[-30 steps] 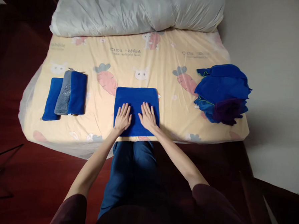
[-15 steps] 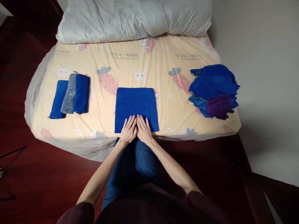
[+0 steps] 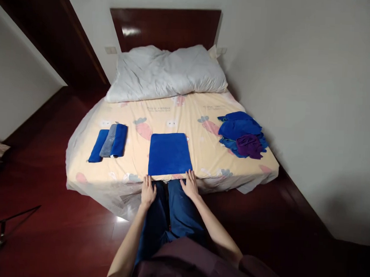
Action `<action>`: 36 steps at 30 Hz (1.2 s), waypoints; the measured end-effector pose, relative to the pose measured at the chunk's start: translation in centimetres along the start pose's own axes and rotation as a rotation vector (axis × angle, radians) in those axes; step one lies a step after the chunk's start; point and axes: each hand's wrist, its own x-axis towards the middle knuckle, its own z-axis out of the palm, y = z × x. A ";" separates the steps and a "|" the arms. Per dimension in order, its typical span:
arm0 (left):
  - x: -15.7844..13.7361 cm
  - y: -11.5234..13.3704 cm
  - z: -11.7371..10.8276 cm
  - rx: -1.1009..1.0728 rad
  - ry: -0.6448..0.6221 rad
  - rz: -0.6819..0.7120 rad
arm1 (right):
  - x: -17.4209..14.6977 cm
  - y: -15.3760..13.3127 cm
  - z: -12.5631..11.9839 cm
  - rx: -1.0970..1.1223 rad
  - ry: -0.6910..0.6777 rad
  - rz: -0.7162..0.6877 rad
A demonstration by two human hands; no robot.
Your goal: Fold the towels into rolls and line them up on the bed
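Head view: A blue cloth [image 3: 170, 154] lies flat near the middle of the near edge of a bed [image 3: 205, 156], with a person's bare hands at its two near corners. The left hand [image 3: 148, 192] is at the near-left corner, fingers straight and close together, thumb apart; whether the tips touch the cloth or sit just beside it, I cannot tell from where I stand. The right hand [image 3: 190, 185] is at the near-right corner, fingers long and slightly spread, the tips at the cloth's edge. Neither hand grips anything that shows.

The work at that edge is, I judge, best done with a light, even touch: both corners level, the edge straight along the bed's border, and any ripple smoothed outward from the middle so that the far side does not skid.

The cloth looks nearly square, so no long axis can be named with confidence. Its side edges run from near to far, its near edge lies roughly along the bed's, and a small white tag [image 3: 188, 138] shows at its right side, toward the far end.

To the left, a blue folded cloth [image 3: 98, 146] and a grey-and-blue bundle [image 3: 113, 141] lie against each other, both long from near to far. To the right, a crumpled blue heap [image 3: 239, 127] carries a purple cloth [image 3: 249, 146] on its near side.
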 end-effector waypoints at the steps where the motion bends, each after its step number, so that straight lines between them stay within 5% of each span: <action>1: -1.4 0.7 0.4 0.013 0.005 -0.018 | -1.7 -0.7 0.7 0.019 0.015 -0.005; 7: -4.7 2.8 -0.9 0.059 0.003 0.004 | -7.6 -2.2 2.0 0.008 0.134 0.065; 16: -0.5 1.9 -2.9 -0.052 0.132 0.044 | -3.1 1.9 -3.2 -0.037 0.277 0.058; 24: 3.2 0.1 -2.0 -0.113 0.093 0.115 | 0.6 4.2 -2.0 0.089 0.269 -0.114; 36: 5.6 0.3 -1.4 -0.077 0.075 0.066 | 3.9 4.1 -2.0 0.091 0.227 -0.068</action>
